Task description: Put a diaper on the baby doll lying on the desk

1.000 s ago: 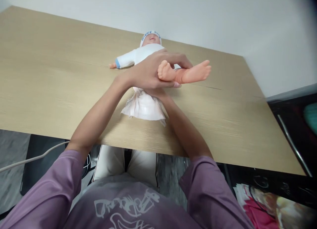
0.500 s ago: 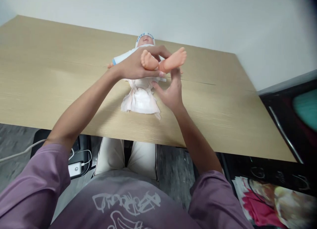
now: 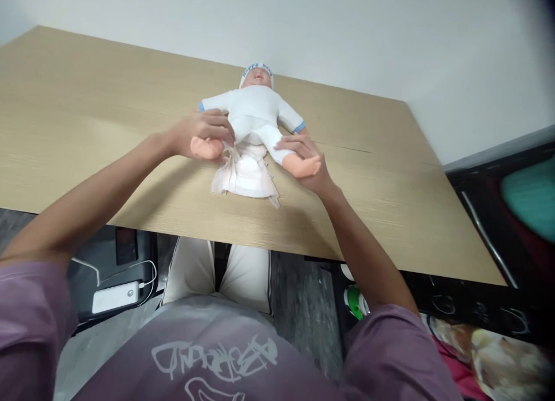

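Observation:
A baby doll [image 3: 255, 105] in a white suit with blue cuffs and a printed white headband lies on its back, its legs spread toward me. Under its bottom a white diaper [image 3: 247, 175] is spread out, the front flap lying toward me on the table. My left hand [image 3: 200, 132] is closed around the doll's leg on the left, just above the bare foot. On the other side, my right hand [image 3: 313, 164] grips the other lower leg, fingers over the top of it. Part of each doll leg is hidden by my fingers.
The wooden table [image 3: 108, 135] meets a pale wall [image 3: 325, 31] at the back. Below its front edge on the left, a white power bank [image 3: 115, 297] with a cable rests on a black surface. Dark furniture [image 3: 485, 216] stands at the right, with bags lower down.
The doll's legs, raised and held together at the feet by my left hand, are now lowered and spread apart. My hands have moved apart, one to each leg.

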### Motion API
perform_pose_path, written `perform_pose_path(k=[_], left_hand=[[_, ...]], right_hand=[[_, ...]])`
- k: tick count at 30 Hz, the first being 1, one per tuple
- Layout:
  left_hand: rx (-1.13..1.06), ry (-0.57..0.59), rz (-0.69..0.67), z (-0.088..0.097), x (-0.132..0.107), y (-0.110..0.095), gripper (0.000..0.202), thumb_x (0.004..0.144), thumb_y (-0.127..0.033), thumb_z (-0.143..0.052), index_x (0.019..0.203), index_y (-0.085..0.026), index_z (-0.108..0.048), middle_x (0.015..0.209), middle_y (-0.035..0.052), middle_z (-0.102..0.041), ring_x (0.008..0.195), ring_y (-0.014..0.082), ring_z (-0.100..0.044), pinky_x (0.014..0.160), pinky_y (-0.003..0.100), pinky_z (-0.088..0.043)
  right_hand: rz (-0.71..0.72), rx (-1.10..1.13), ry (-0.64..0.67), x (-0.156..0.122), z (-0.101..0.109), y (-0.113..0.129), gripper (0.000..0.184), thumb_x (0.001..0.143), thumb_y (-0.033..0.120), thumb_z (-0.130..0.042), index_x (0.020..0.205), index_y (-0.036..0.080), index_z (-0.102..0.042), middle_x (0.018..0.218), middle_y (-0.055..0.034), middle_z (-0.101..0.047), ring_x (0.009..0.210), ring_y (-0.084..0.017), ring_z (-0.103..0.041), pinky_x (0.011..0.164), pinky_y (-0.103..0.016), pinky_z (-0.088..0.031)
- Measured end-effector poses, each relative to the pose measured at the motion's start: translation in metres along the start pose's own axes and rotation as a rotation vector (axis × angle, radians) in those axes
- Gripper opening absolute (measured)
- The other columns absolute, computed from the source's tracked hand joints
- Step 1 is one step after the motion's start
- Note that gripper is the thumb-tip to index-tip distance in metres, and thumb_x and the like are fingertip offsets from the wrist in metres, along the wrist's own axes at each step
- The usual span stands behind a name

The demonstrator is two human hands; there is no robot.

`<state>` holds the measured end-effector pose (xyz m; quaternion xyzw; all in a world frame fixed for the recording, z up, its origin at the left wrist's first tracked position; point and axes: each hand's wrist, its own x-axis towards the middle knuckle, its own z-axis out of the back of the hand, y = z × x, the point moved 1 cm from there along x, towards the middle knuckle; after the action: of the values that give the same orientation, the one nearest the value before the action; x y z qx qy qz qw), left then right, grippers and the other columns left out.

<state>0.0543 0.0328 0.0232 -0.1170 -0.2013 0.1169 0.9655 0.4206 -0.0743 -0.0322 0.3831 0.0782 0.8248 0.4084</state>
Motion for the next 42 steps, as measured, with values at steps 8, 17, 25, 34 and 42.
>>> perform_pose_path(k=[8, 17, 25, 34, 42], left_hand=[[0.206, 0.131, -0.050, -0.048, -0.040, 0.009, 0.046, 0.092, -0.032, -0.070, 0.136, -0.025, -0.082, 0.147, 0.0153, -0.077, 0.126, 0.0384, -0.067, 0.108, 0.056, -0.052], [0.062, 0.221, 0.068, -0.042, -0.034, -0.005, 0.043, 0.099, -0.029, -0.063, 0.136, -0.033, -0.085, 0.149, 0.0132, -0.077, 0.137, 0.0396, -0.062, 0.120, 0.056, -0.048], [0.174, 0.122, 0.203, -0.066, -0.029, -0.036, 0.077, 0.089, -0.085, -0.075, 0.134, -0.023, -0.079, 0.150, 0.0200, -0.069, 0.133, 0.0493, -0.058, 0.119, 0.066, -0.045], [0.162, 0.073, 0.219, -0.072, -0.022, -0.041, 0.034, 0.102, -0.052, -0.067, 0.113, -0.022, -0.078, 0.128, 0.0181, -0.078, 0.116, 0.0409, -0.064, 0.109, 0.060, -0.048], [-0.153, -0.326, 0.454, -0.036, 0.036, 0.035, 0.049, 0.110, -0.071, -0.055, 0.099, -0.025, -0.069, 0.106, 0.0110, -0.075, 0.105, 0.0303, -0.067, 0.096, 0.045, -0.054]], right_hand=[[0.180, -0.145, 0.048, -0.040, -0.027, -0.025, 0.035, 0.112, 0.021, -0.052, 0.131, 0.030, -0.080, 0.148, -0.0106, -0.078, 0.151, -0.034, -0.069, 0.126, -0.060, -0.059], [0.069, -0.079, 0.242, -0.034, -0.012, -0.025, 0.047, 0.107, 0.011, -0.050, 0.132, 0.031, -0.083, 0.153, -0.0098, -0.076, 0.156, -0.031, -0.066, 0.131, -0.060, -0.056], [-0.043, -0.251, 0.334, -0.039, -0.008, 0.033, 0.057, 0.111, 0.054, -0.067, 0.159, 0.025, -0.070, 0.164, -0.0148, -0.070, 0.159, -0.043, -0.061, 0.147, -0.078, -0.020], [-0.157, -0.434, 0.196, -0.052, -0.050, 0.050, 0.044, 0.115, 0.032, -0.053, 0.154, 0.024, -0.072, 0.160, -0.0177, -0.069, 0.155, -0.040, -0.060, 0.135, -0.068, -0.043], [-0.269, -0.086, -0.132, 0.036, -0.033, -0.029, 0.067, 0.117, 0.080, -0.037, 0.111, 0.024, -0.075, 0.114, -0.0120, -0.075, 0.110, -0.031, -0.071, 0.109, -0.050, -0.059]])
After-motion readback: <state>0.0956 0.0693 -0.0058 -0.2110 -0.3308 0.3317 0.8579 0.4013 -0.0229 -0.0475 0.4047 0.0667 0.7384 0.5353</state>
